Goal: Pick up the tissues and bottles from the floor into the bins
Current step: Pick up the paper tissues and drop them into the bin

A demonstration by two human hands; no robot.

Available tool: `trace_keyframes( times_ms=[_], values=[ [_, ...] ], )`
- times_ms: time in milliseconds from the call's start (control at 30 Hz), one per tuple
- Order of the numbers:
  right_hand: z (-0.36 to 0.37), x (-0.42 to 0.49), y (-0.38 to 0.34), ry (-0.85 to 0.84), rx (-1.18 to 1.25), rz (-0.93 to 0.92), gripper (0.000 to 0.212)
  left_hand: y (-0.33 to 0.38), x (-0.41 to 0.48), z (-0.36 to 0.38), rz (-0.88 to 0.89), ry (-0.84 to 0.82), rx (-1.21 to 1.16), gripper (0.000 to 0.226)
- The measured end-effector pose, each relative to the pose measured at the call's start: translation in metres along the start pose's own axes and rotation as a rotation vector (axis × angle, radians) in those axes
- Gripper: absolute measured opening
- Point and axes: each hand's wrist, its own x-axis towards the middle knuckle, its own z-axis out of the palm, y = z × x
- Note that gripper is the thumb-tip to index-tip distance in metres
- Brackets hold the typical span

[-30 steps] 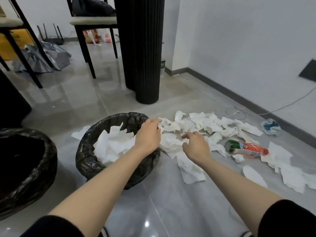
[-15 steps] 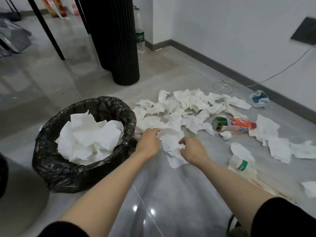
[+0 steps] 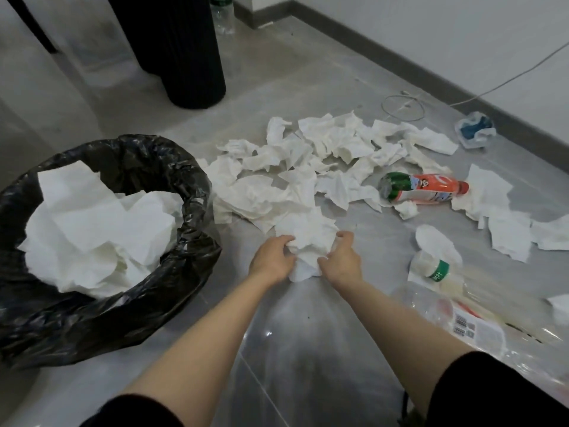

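My left hand (image 3: 272, 260) and my right hand (image 3: 341, 261) grip a bunched wad of white tissue (image 3: 308, 238) from both sides, low over the grey floor. Beyond it lies a spread of crumpled tissues (image 3: 323, 155). A bin lined with a black bag (image 3: 187, 186) stands at the left, holding several tissues (image 3: 92, 223). An orange-labelled bottle with a green end (image 3: 421, 188) lies on its side at the right. A clear bottle with a green label (image 3: 434, 266) and a flattened clear bottle (image 3: 455, 315) lie nearer, at the right.
A ribbed black column (image 3: 184, 47) stands behind the pile, with a clear bottle (image 3: 223, 16) by the wall behind it. A white cable (image 3: 403, 106) coils near the skirting board. A blue-and-white wrapper (image 3: 474, 129) lies at the far right. More tissues (image 3: 508, 229) lie scattered rightwards.
My hands drew together and gathered tissue into a wad between them. The view tilted down and right, so the second black bin at the left has gone out of view.
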Motion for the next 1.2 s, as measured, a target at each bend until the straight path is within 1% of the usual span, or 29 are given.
trace_keyframes(
  times_ms=[100,167,233,367,400,467,567,600,733,800,867,900,967,1000,1100,1133,1200],
  values=[
    [0.003,0.004,0.001,-0.007,0.047,0.019,0.053,0.002,0.000,0.012,-0.003,-0.015,-0.006,0.047],
    [0.004,0.007,0.001,-0.039,0.022,0.010,0.046,0.002,0.001,0.017,-0.016,0.009,-0.035,0.045],
    [0.003,0.006,0.001,-0.055,0.006,-0.025,0.037,0.004,0.000,0.016,-0.045,0.052,-0.061,0.040],
    [-0.003,-0.002,-0.001,-0.036,0.102,-0.133,0.018,0.007,0.000,0.004,-0.094,0.185,-0.156,0.030],
    [-0.004,-0.004,-0.003,-0.032,0.122,-0.167,0.015,0.007,-0.001,0.001,-0.100,0.199,-0.199,0.030],
    [-0.008,-0.008,-0.008,-0.052,0.178,-0.198,0.012,0.005,-0.003,-0.004,-0.117,0.173,-0.310,0.027],
    [-0.013,-0.011,-0.016,-0.120,0.231,-0.169,0.019,0.005,-0.009,-0.008,-0.129,0.098,-0.471,0.012],
    [-0.013,-0.012,-0.019,-0.141,0.243,-0.170,0.021,0.005,-0.010,-0.008,-0.133,0.087,-0.513,0.011],
    [-0.010,-0.018,-0.029,-0.213,0.331,-0.198,0.021,0.000,-0.014,-0.013,-0.176,0.081,-0.590,0.021],
    [-0.008,-0.021,-0.034,-0.244,0.367,-0.195,0.023,-0.005,-0.016,-0.017,-0.199,0.079,-0.644,0.030],
    [-0.006,-0.023,-0.037,-0.275,0.378,-0.201,0.026,-0.010,-0.018,-0.022,-0.193,0.055,-0.660,0.042],
    [-0.006,-0.024,-0.039,-0.287,0.383,-0.204,0.026,-0.012,-0.018,-0.024,-0.181,0.043,-0.660,0.043],
    [-0.003,-0.024,-0.040,-0.300,0.394,-0.204,0.027,-0.017,-0.018,-0.027,-0.156,0.029,-0.627,0.026],
    [-0.002,-0.024,-0.040,-0.298,0.393,-0.200,0.027,-0.019,-0.019,-0.027,-0.146,0.041,-0.605,0.020],
    [0.005,-0.020,-0.038,-0.221,0.350,-0.208,0.029,-0.025,-0.019,-0.026,-0.172,0.133,-0.594,0.015],
    [0.007,-0.017,-0.036,-0.174,0.296,-0.230,0.031,-0.025,-0.018,-0.026,-0.177,0.167,-0.595,0.017],
    [0.009,-0.012,-0.030,-0.116,0.092,-0.299,0.041,-0.026,-0.017,-0.027,-0.192,0.213,-0.604,0.021]
  ],
)
